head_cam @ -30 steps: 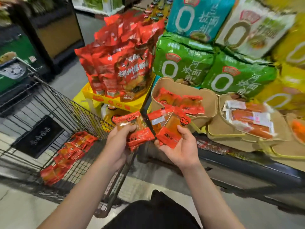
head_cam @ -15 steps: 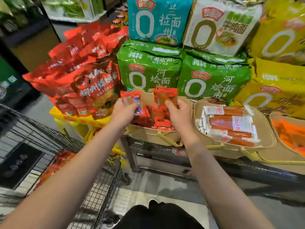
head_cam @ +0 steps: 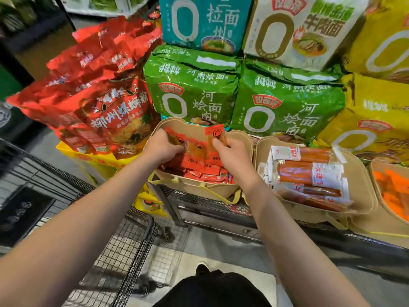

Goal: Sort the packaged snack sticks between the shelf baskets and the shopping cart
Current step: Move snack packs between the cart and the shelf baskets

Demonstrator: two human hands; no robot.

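Shelf basket (head_cam: 194, 187): snack stick (head_cam: 215, 138) pinched, right fingers (head_cam: 218, 144).

This is a shop, a grocery aisle. Stacked multipacks of green noodle bags (head_cam: 192, 89) fill the shelving at 12 o'clock, with yellow ones (head_cam: 374, 120) at 2 o'clock and red snack bags (head_cam: 106, 103) at 10 o'clock. Tan display baskets (head_cam: 199, 187) of packaged sticks line the metal shelf edge (head_cam: 221, 209), and a wire shopping cart (head_cam: 124, 251) stands at 8 o'clock.
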